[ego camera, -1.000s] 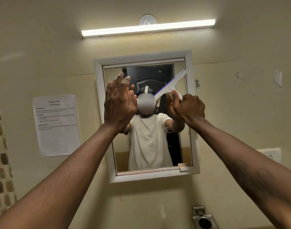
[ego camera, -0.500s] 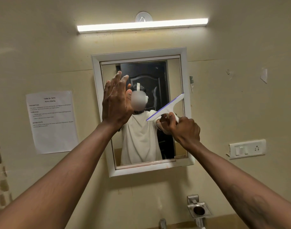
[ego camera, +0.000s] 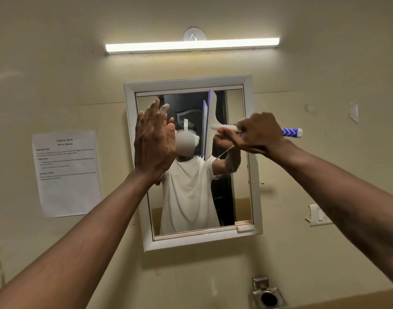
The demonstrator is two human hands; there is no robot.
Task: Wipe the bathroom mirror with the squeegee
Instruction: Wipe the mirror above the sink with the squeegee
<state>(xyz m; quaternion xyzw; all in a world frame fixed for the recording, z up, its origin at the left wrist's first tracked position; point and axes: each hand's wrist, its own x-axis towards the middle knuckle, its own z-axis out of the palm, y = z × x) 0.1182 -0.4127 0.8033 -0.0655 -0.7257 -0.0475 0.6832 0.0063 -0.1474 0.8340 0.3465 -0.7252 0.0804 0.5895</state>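
Note:
The white-framed bathroom mirror hangs on the cream wall straight ahead. My right hand grips the handle of a white squeegee, whose blue-patterned handle end pokes out to the right of my fist. Its blade stands upright against the upper middle of the glass. My left hand is flat, fingers up and slightly apart, over the mirror's left side near the frame; I cannot tell if it touches the glass.
A tube light glows above the mirror. A printed paper sheet is taped to the wall at left. A switch plate sits at right, and a metal holder is mounted below the mirror.
My right hand has risen and turned, so the squeegee blade went from slanted at the mirror's right side to upright near the upper middle. My left hand stayed on the left side.

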